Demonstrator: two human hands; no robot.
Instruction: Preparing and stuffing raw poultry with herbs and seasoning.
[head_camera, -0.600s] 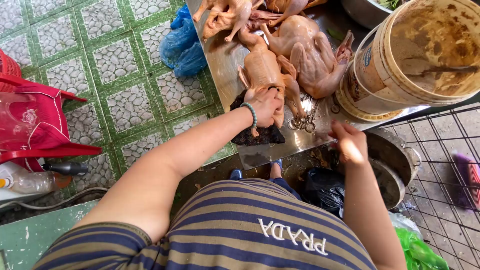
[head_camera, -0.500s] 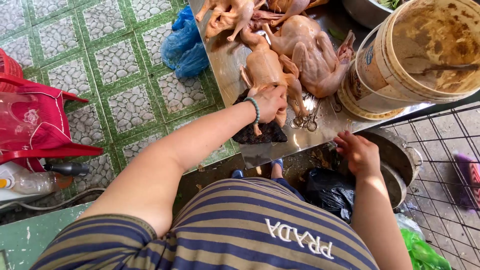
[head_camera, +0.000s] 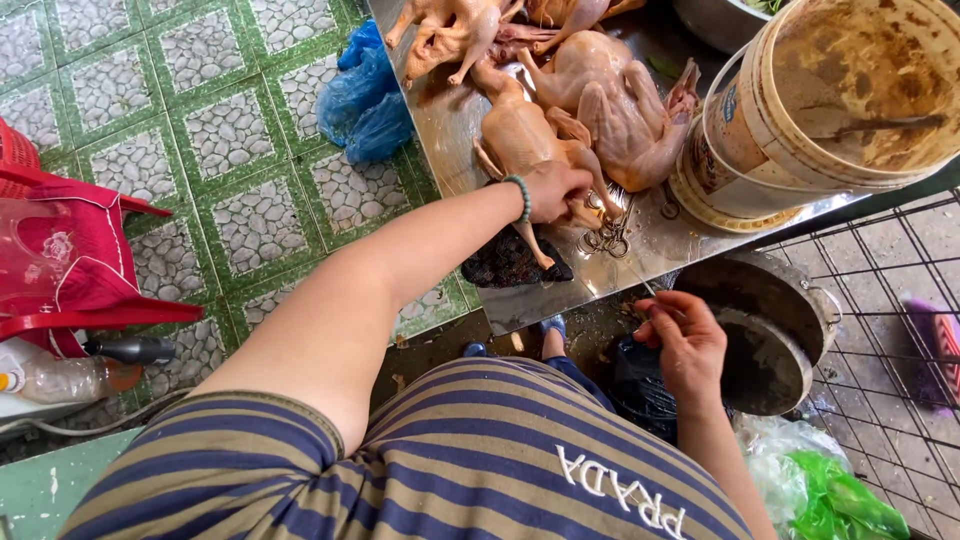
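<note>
A shiny metal worktop (head_camera: 470, 130) carries several plucked birds: one (head_camera: 520, 140) lies under the left hand (head_camera: 555, 188), a second (head_camera: 625, 110) just beyond it, and more (head_camera: 450, 30) at the far end. Metal hooks (head_camera: 605, 240) lie just beside the left hand, between it and the right hand (head_camera: 685, 340). A stained plastic bucket (head_camera: 830, 100) stands on the worktop's edge, beyond the right hand. The tiled floor (head_camera: 150, 120) — green and grey — bears a blue bag (head_camera: 360, 95), well beyond the left hand.

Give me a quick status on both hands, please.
Left hand gripping plucked bird on metal table. Right hand pinching thin skewer. Bucket close by.
</note>
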